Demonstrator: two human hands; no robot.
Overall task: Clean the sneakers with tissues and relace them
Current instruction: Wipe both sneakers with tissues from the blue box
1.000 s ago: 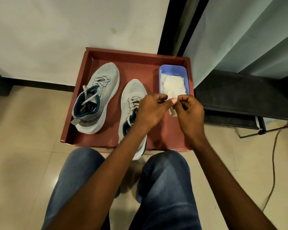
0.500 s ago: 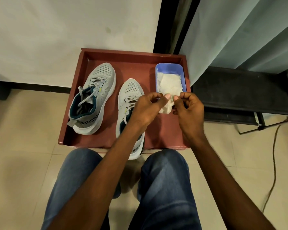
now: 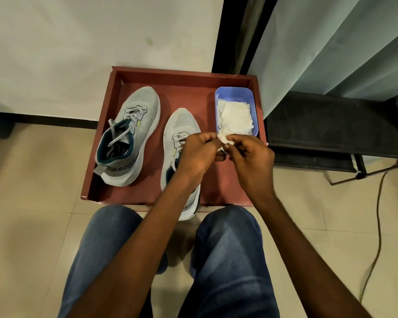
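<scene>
From my feed the room is evenly and fairly brightly lit from overhead, with no hard glare. Soft shadows pool on the floor (image 3: 44,226) between the knees and under the tray (image 3: 115,125) near edge. I see wide-angle bending: the wall (image 3: 78,42) base curves at the edges. The sneakers (image 3: 129,134) look sharp; the fingers (image 3: 239,145) are slightly smeared.

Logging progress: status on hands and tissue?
Left hand and right hand both pinch one tissue. Sneakers untouched in tray. Nothing blocking.
</scene>
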